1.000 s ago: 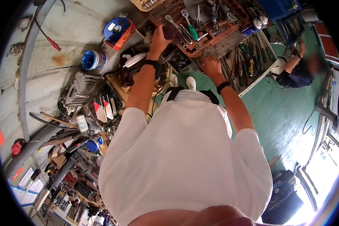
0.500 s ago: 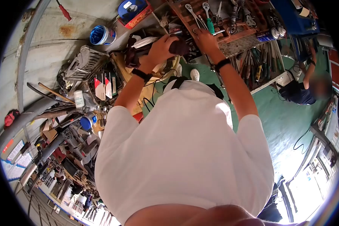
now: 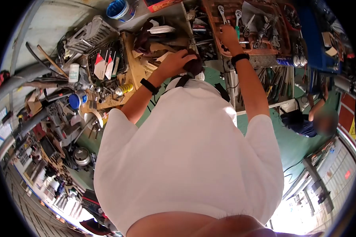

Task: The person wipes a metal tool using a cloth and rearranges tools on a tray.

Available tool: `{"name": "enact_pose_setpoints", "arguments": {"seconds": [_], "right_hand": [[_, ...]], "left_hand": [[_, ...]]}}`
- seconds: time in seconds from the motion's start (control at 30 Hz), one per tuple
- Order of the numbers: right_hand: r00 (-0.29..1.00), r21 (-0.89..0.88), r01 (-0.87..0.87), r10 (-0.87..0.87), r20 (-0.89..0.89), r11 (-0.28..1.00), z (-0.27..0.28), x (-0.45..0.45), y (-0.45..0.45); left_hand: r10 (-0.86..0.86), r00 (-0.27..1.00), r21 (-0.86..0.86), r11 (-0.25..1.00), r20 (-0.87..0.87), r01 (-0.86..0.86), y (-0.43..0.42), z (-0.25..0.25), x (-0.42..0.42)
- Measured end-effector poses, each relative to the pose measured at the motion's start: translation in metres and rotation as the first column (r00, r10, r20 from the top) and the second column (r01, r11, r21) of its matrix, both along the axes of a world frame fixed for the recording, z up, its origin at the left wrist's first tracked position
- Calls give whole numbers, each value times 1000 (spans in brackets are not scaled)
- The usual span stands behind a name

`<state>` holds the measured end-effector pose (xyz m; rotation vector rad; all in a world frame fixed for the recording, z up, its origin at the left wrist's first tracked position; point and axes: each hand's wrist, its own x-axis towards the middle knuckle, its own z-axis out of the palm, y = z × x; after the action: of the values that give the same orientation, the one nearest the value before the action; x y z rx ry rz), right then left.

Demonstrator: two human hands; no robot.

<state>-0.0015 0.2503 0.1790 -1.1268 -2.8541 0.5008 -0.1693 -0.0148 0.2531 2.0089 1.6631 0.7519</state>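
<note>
My left hand [image 3: 175,64] is closed around a dark maroon cloth [image 3: 194,66], bunched up in front of my chest beside the wooden bench. My right hand [image 3: 228,36] reaches into an orange-brown tool tray [image 3: 261,48], its fingers curled down; what they grip, if anything, is hidden. Just beyond those fingers lies a ratchet wrench [image 3: 222,14], its lower end covered by the hand. Close on the right is a ratchet with a green handle [image 3: 237,31]. Scissors [image 3: 249,26] and other metal tools lie farther right in the tray.
Below the tray, a shelf holds many screwdrivers and rods [image 3: 271,81]. Left of me, a wooden bench [image 3: 136,71] carries scraps, a yellow can [image 3: 124,89] and boxes. A blue bucket [image 3: 120,11] stands at the back. Another person [image 3: 304,118] is at right.
The view has shifted, so the bench and tray sit differently in it. My left hand, with the cloth, has drawn back toward my body. My right hand remains at the tray near the ratchets.
</note>
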Motion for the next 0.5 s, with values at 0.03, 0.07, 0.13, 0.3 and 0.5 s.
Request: {"name": "enact_pose_setpoints", "arguments": {"seconds": [0.03, 0.07, 0.13, 0.3, 0.5], "right_hand": [[980, 39, 3, 4, -198, 999, -6, 4, 7], [982, 35, -15, 21, -188, 999, -12, 13, 12], [959, 8, -2, 4, -284, 1000, 16, 21, 13], [901, -424, 156, -305, -309, 892, 61, 65, -25], [563, -703, -218, -501, -657, 677, 117, 91, -98]], "left_hand": [[31, 1000, 9, 999, -3, -31, 0, 1, -1], [59, 998, 12, 998, -1, -59, -2, 2, 0], [100, 994, -25, 995, 47, -99, -2, 4, 0], [315, 705, -239, 949, 635, -208, 4, -8, -6], [125, 536, -220, 968, 835, 117, 31, 18, -2]]}}
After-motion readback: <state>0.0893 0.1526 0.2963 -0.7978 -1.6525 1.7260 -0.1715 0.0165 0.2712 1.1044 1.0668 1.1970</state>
